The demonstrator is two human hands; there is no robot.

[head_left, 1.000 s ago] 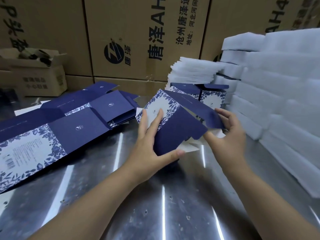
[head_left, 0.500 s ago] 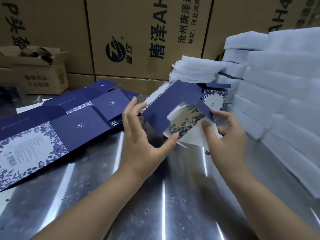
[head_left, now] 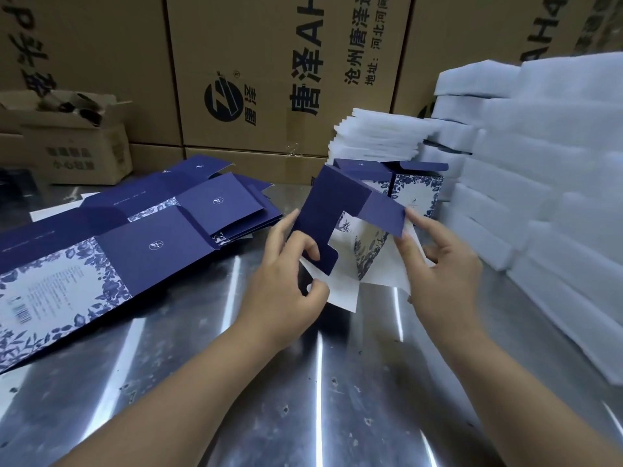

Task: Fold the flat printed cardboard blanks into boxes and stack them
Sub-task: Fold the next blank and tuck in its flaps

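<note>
A half-folded box (head_left: 337, 210), navy with white floral panels, is held above the steel table (head_left: 303, 382), its open end turned toward me. My left hand (head_left: 290, 281) pinches a navy flap at its lower left. My right hand (head_left: 435, 267) pinches the navy flap on the right, index finger along its edge. The white inside shows between the flaps. A pile of flat printed blanks (head_left: 141, 237) lies to the left. One folded box (head_left: 414, 190) stands behind the held one.
Stacks of white foam sheets (head_left: 546, 183) fill the right side, and a smaller white stack (head_left: 377, 136) sits behind the folded box. Large brown cartons (head_left: 269, 69) wall off the back. A small open carton (head_left: 67, 139) stands at the far left.
The box has been turned from lying on its side until its open end faces me. Both hands shifted from its walls to the end flaps, which now stand spread apart.
</note>
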